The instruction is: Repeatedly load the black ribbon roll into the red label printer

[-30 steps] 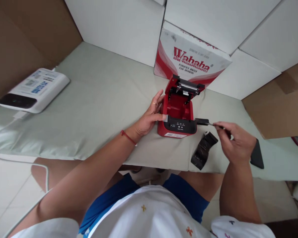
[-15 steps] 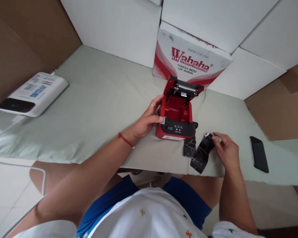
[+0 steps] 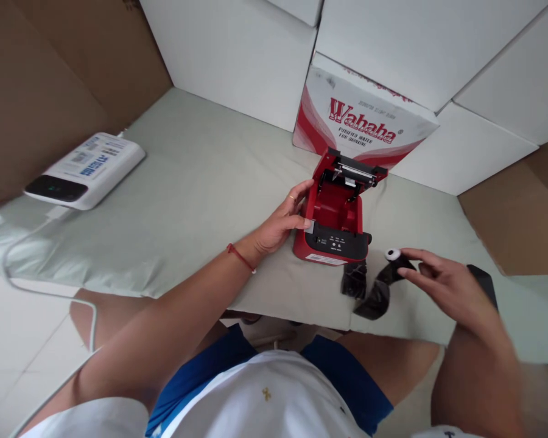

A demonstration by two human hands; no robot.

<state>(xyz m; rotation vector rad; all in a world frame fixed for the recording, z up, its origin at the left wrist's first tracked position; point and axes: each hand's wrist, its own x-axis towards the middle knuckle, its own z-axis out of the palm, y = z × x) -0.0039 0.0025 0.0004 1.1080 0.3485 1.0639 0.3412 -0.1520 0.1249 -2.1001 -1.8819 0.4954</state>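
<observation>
A red and black label printer (image 3: 332, 207) rests on the covered bench, its lid raised and its red inner compartment showing. My left hand (image 3: 284, 226) grips its left side, the thumb on the grey tab at the front corner and the fingers along the outer wall. Between thumb and fingers, my right hand (image 3: 442, 280) holds a small roll of black paper (image 3: 392, 255) with a white core at its end. From the roll a black strip (image 3: 374, 299) curls down to the bench. Another dark piece (image 3: 354, 280) lies at the printer's front right corner.
A white portable device (image 3: 86, 170) with a cable stands at the left. Behind the printer is a Wahaha water carton (image 3: 363, 121) against white boxes (image 3: 237, 55). A black phone (image 3: 483, 283) lies partly behind my right hand. A brown carton (image 3: 516, 219) is at the right.
My right hand has shifted right and turned, tilting the roll so its white core faces up more. The strip has curled. My left hand keeps its hold on the printer; the view has shifted slightly.
</observation>
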